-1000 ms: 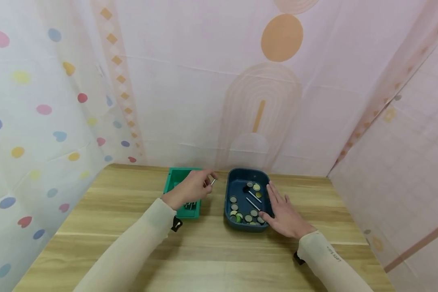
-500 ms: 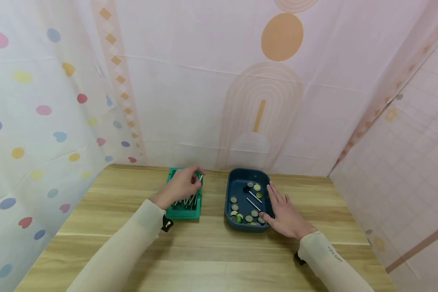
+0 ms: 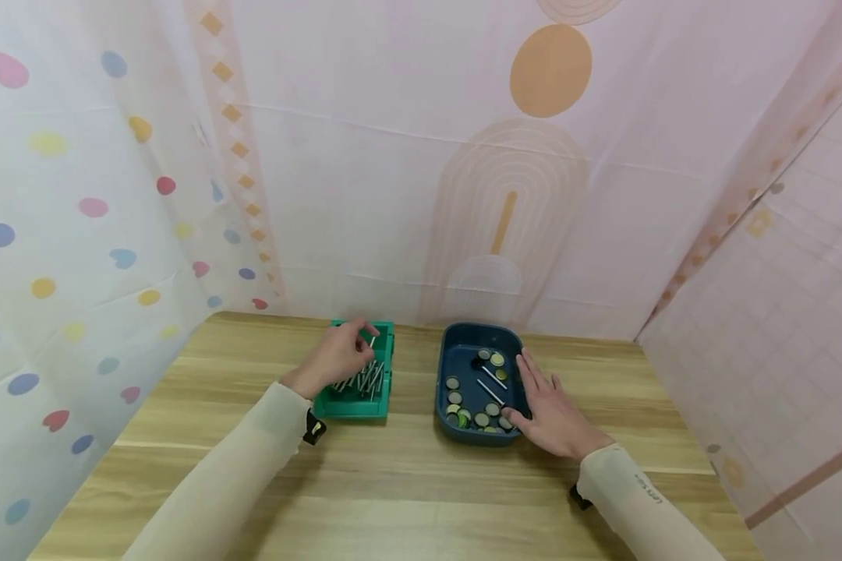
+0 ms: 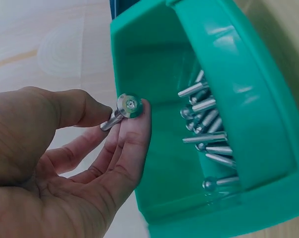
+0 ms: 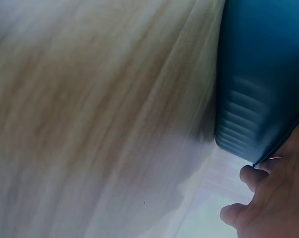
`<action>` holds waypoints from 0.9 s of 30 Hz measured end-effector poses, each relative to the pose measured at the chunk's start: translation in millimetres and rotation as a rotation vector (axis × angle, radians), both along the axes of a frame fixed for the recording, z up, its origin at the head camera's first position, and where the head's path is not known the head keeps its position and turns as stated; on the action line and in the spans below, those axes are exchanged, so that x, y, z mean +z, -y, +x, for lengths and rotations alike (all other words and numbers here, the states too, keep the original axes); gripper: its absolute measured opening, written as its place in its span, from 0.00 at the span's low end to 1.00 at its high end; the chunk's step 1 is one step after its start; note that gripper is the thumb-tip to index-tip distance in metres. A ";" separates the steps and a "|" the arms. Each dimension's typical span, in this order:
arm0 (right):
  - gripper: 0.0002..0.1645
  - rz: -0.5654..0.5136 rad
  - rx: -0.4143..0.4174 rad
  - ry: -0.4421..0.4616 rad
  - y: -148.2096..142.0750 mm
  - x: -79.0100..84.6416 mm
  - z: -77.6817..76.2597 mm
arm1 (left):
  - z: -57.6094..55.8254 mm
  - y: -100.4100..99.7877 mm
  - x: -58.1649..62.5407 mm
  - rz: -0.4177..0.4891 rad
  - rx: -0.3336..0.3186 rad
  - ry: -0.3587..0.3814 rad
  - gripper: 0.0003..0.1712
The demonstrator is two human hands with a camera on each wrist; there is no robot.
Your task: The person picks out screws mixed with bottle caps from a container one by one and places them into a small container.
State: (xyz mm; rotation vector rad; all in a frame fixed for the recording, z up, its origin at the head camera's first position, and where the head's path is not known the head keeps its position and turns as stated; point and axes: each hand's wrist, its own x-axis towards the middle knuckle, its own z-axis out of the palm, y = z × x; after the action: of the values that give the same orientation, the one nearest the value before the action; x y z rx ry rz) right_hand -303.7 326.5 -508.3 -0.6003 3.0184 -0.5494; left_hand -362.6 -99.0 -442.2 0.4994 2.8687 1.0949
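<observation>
My left hand (image 3: pixel 332 360) is over a green bin (image 3: pixel 354 410), pinching a silver bolt (image 4: pixel 130 105) between thumb and fingers. In the left wrist view the bolt's round socket head faces the camera. Several similar bolts (image 4: pixel 205 139) lie loose in the bin. To the right stands a dark blue tray (image 3: pixel 463 368), with my right hand (image 3: pixel 556 413) resting on its right rim, fingers straight and thumb over the near right corner. Inside the tray are two bolts (image 3: pixel 491 392) and several small round caps or discs (image 3: pixel 482 420), mostly along its near and left sides.
Both containers stand near the back edge of a wood-grain table (image 3: pixel 393 491), with a strip of tabletop between them. A patterned curtain (image 3: pixel 365 195) hangs right behind, and others flank the table at left and right.
My left hand has moved left, from the bin's right side to over its inside, carrying the bolt. More of the bolts in the bin show. My right hand stays on the tray.
</observation>
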 end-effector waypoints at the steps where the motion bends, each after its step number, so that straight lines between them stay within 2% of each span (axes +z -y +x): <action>1: 0.62 -0.002 0.001 -0.002 0.5 1.1 0.3 | -0.6 0.3 -0.9 0.000 0.006 0.008 0.23; 11: 0.61 0.005 -0.002 -0.003 2.1 3.0 1.6 | -3.7 5.3 -10.7 -0.016 0.022 0.059 0.23; 19: 0.62 0.005 -0.004 0.013 0.2 1.3 -1.1 | -9.9 -0.5 -14.8 -0.084 0.035 0.060 0.22; 24: 0.62 0.012 -0.006 0.011 0.4 0.8 -2.0 | -11.7 -6.2 -14.3 -0.122 0.064 0.087 0.22; 25: 0.62 0.012 -0.005 0.009 0.2 0.3 -2.1 | -13.5 -6.2 -15.3 -0.131 0.063 0.087 0.22; 27: 0.62 0.010 -0.009 0.016 0.1 0.2 -2.0 | -24.6 -4.1 -26.9 -0.145 0.069 0.078 0.21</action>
State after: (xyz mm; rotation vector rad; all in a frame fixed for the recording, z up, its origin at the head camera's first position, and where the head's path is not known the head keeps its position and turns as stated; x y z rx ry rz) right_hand -305.7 326.3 -508.1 -0.5796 3.0084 -0.5365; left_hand -387.2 -95.0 -469.1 0.3442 2.8882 0.8845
